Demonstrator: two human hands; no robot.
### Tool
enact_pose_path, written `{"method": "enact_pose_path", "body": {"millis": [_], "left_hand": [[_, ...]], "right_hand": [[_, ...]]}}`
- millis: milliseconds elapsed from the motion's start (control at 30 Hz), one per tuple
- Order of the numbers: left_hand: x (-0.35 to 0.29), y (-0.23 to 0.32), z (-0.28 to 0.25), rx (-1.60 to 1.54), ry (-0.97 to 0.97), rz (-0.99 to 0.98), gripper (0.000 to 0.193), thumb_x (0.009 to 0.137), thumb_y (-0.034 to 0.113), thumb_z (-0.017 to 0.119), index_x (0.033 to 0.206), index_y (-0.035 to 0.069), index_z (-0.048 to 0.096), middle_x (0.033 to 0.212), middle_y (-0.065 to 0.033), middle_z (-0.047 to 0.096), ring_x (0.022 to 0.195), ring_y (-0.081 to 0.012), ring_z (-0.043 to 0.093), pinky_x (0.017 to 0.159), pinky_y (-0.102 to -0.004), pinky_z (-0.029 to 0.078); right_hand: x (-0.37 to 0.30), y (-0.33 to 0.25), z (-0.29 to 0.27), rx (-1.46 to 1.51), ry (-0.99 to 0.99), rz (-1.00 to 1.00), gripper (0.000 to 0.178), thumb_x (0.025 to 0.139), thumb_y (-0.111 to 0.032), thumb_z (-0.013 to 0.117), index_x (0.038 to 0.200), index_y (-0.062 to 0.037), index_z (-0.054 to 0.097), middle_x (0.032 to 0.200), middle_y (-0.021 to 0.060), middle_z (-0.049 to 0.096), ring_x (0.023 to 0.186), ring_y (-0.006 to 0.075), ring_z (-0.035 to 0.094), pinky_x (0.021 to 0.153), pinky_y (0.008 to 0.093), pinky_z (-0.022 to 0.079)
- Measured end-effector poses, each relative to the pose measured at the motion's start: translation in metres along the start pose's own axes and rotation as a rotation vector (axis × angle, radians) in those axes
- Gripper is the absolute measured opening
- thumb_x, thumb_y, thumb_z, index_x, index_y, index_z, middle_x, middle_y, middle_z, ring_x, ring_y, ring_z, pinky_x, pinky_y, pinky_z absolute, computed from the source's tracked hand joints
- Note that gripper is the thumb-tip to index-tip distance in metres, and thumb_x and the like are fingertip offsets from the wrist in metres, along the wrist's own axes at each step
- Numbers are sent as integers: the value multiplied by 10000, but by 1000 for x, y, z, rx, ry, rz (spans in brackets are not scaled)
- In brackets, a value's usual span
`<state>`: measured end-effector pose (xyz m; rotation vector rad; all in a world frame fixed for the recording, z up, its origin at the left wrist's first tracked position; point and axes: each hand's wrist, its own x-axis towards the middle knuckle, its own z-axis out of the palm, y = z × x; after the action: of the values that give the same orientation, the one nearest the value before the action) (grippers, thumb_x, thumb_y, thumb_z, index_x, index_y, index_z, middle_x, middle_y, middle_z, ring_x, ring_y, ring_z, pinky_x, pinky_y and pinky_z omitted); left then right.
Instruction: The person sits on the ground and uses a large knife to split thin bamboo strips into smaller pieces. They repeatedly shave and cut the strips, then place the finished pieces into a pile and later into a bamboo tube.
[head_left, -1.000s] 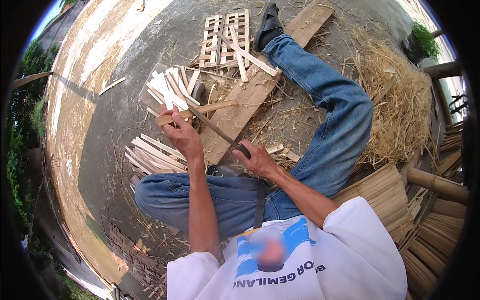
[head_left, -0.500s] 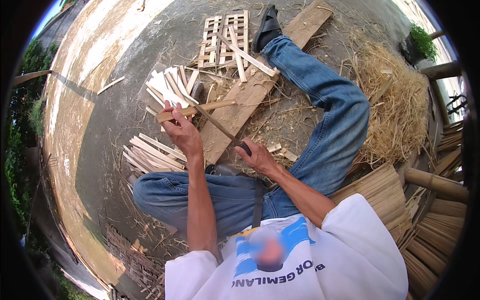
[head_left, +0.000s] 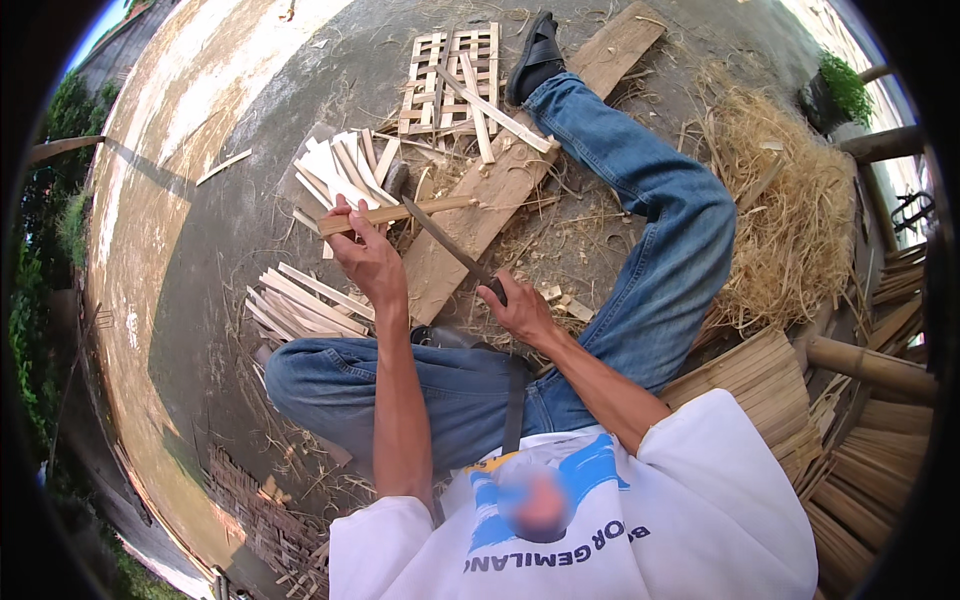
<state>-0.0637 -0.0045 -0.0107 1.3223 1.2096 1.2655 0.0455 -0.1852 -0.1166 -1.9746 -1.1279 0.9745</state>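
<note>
My left hand [head_left: 368,250] is closed round the left end of a bamboo strip [head_left: 425,209], which points right above a wooden plank [head_left: 440,275]. In my right hand [head_left: 522,305] is the dark handle of a knife [head_left: 452,247]. Its long blade slants up and left, with the tip meeting or crossing the strip near its middle; whether it cuts in, I cannot tell. Beyond my left hand fans a pile of pale split strips [head_left: 338,165]. A second bundle of strips [head_left: 305,303] lies by my left knee.
A woven slat lattice [head_left: 422,85] lies at the far side, with loose strips across its near edge. A heap of straw-like shavings [head_left: 775,215] stands right of my bent right leg [head_left: 672,180]. Flat bamboo slats [head_left: 750,390] and a bamboo pole [head_left: 868,366] are at my right.
The knife has shifted along the strip, away from my left hand, and its tip now sits nearer the strip's middle. My right hand has moved slightly right; the left has barely moved.
</note>
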Motion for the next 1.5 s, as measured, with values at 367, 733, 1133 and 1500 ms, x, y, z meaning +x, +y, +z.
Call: {"method": "enact_pose_path", "body": {"millis": [367, 733, 1133, 1500], "left_hand": [[7, 5, -2, 111, 17, 2, 255, 1069, 144, 508, 1293, 25, 536, 1273, -171, 628, 1238, -253, 621, 842, -326, 619], [0, 9, -2, -99, -13, -46, 283, 1070, 155, 524, 1328, 39, 536, 1137, -202, 684, 1119, -242, 683, 890, -338, 621], [5, 9, 0, -87, 28, -57, 265, 1078, 167, 506, 1304, 29, 527, 1153, -188, 673, 1114, -233, 682, 870, -329, 618], [9, 8, -1, -54, 4, -37, 277, 1084, 157, 476, 1326, 24, 490, 1119, -198, 691, 1078, -236, 687, 864, -343, 619]], "right_hand": [[12, 2, 6, 453, 12, 440, 626, 1029, -572, 453, 1030, 41, 580, 753, 211, 661, 711, 363, 687, 674, 473, 532], [11, -42, 1, 257, 32, -17, 530, 1025, -500, 542, 898, 14, 557, 620, 206, 602, 582, 356, 646, 600, 459, 500], [26, -2, -3, 330, 41, 260, 566, 1017, -542, 534, 894, 10, 550, 615, 128, 545, 542, 247, 623, 535, 409, 486], [24, 12, 4, 432, 5, 415, 604, 1024, -547, 484, 878, 27, 600, 620, 133, 614, 550, 280, 679, 584, 419, 543]]}}
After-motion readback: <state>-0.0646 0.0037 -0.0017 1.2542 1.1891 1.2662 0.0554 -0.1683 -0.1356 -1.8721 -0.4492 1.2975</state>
